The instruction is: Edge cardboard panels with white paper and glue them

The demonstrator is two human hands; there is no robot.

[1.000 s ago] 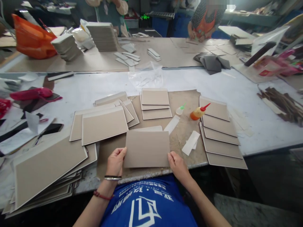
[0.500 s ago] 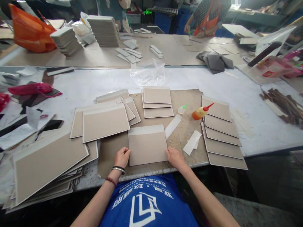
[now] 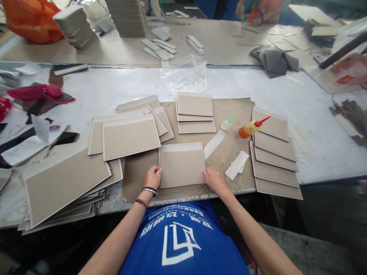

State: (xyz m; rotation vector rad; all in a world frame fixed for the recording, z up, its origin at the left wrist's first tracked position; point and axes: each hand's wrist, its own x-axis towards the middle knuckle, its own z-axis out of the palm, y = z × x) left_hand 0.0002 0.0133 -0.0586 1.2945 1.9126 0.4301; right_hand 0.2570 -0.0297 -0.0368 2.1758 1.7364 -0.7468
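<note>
A grey-brown card board with a pale strip along its top lies flat on the brown work mat at the table's near edge. My left hand grips its left edge with curled fingers. My right hand holds its lower right corner. An orange glue bottle with a red nozzle lies to the right, beside a small clear bottle with a green tip. Two white paper strips lie right of the board.
Stacks of similar boards lie around: a fanned pile at left, a large heap at far left, a stack behind, a row at right. A clear plastic bag lies further back. Another person's hands work at the far table.
The board was lifted toward me, then laid flat on the mat. Both hands moved down with it and stayed on its edges. The view tilted down slightly.
</note>
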